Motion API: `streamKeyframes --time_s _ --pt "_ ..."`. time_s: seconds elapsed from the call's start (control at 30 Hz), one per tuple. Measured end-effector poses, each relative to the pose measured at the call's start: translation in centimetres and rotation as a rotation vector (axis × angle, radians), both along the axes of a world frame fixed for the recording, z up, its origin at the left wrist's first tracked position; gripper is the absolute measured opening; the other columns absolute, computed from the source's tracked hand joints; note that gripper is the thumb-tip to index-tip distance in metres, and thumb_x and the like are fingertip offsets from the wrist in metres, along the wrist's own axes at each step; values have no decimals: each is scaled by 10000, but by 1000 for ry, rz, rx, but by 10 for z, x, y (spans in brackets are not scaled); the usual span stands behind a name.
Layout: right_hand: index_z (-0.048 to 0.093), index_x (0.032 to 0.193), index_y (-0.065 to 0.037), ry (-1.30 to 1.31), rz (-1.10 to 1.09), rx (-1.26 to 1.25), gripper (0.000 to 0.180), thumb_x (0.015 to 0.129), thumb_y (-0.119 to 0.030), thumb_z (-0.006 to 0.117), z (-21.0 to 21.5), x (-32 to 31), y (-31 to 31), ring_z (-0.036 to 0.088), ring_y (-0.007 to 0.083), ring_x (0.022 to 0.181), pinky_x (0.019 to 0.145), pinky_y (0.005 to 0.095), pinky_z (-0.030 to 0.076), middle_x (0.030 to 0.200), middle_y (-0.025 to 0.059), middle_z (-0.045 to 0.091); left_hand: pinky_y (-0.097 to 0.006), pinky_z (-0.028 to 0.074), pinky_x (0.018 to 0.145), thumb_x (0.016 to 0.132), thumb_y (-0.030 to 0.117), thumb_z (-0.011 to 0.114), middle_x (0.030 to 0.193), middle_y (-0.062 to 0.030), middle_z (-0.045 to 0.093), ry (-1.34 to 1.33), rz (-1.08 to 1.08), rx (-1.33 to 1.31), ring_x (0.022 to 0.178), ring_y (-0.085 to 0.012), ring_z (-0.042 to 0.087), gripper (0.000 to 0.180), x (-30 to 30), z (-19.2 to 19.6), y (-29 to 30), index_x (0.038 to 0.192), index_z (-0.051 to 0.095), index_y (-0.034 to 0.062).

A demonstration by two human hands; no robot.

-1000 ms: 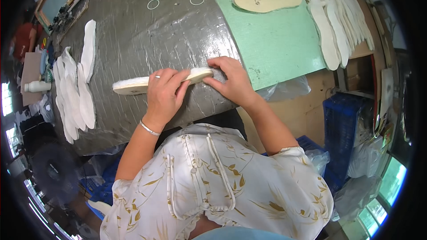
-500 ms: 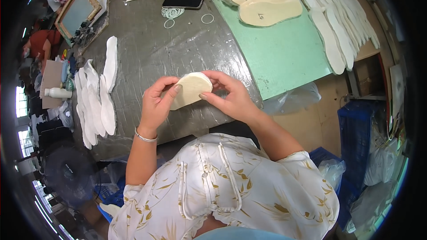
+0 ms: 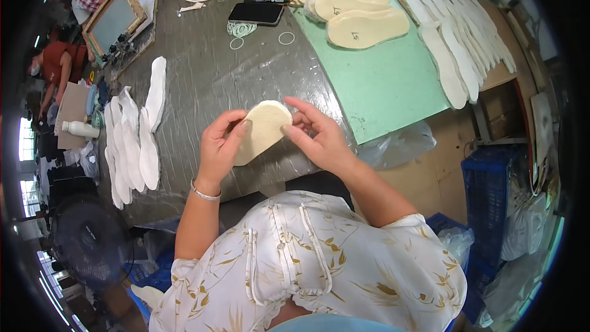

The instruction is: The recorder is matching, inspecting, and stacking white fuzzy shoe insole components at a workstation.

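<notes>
From afar I judged edge-handling in hand: my left fingers [image 3: 228, 116] pinched the cream insole [image 3: 264, 126] above the worktop [image 3: 203, 92], right fingers [image 3: 307, 109] loosely parted at its edge, hold unclear, the next move calling for steadiness.

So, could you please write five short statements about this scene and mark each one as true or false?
1. The left grip holds a cream insole. True.
2. A bundle of pale bands lies next to the phone. True.
3. The phone lies on the green surface. False: it lies on the grey table.
4. Other cream insoles lie on the green surface. True.
5. A bracelet is on the right wrist. False: the bracelet is on the left wrist.
</notes>
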State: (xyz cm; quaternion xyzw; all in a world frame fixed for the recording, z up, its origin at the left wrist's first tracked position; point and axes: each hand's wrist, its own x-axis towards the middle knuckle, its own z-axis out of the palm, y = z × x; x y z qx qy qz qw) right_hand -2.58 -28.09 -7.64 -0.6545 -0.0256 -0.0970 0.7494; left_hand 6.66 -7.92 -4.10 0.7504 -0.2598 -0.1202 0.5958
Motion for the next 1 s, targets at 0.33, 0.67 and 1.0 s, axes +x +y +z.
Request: streamKeyframes --time_s 0.33,0.67,1.0 --pt "510 1297 7 312 -43 537 433 987 -294 536 -38 -10 22 647 164 922 728 281 534 1098 80 649 -401 468 826 713 48 743 948 -54 663 -921 -48 304 880 -247 647 273 -42 -28 -46 978 680 53" --pt "502 1201 11 273 -655 423 318 978 -215 475 -19 -3 -145 693 257 839 635 365 610 1039 152 648 -448 408 1017 757 144 776 1317 -194 530 -667 98 346 1218 -364 514 624 -33 -48 11 1294 486 9" --pt "416 1340 82 573 -765 200 622 946 -379 554 -29 76 -263 629 374 1059 700 454 590 1272 240 530 -378 464 946 804 47 704 1350 -171 491 -274 200 324 1162 -306 555 562 -42 -78 35 1322 487 31"
